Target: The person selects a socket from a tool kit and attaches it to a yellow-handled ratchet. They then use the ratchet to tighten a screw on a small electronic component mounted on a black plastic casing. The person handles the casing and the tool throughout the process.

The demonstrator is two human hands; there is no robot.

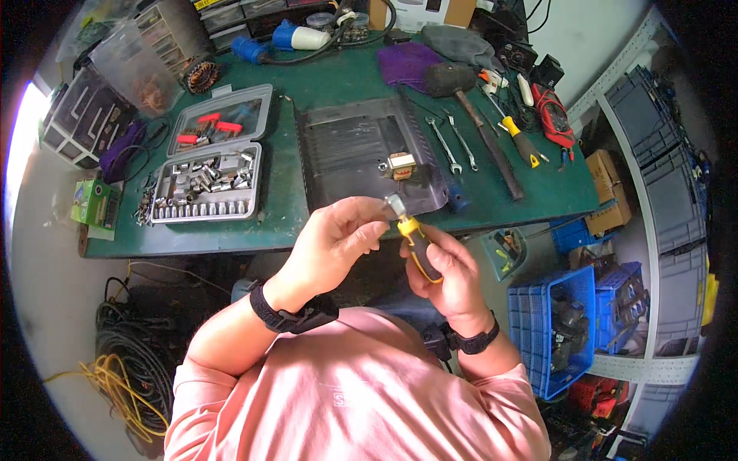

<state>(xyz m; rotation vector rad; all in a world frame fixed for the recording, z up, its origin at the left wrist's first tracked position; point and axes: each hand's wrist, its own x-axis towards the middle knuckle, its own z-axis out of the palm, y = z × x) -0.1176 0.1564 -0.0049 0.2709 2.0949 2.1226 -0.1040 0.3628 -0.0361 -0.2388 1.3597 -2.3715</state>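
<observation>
My right hand (448, 270) is wrapped around a screwdriver-style driver (422, 252) with a yellow and black handle, tilted up and to the left. At its upper end is a shiny metal socket (396, 204). The curled fingertips of my left hand (344, 240) are at that socket and seem to grip it; the exact contact is partly hidden. Both hands are above the near edge of the bench. Beyond them lies a dark metal panel (346, 167), bearing a small transformer-like part (400, 167). An open socket case (206, 217) rests to the left.
On the green bench (280, 219) to the right lie wrenches (443, 144), a hammer (492, 150), another yellow-black screwdriver (521, 143) and a red-leaded meter (555, 119). Drawer boxes (88, 119) stand at left. Blue crates (550, 326) are beside me at right, coiled cables (127, 376) at left.
</observation>
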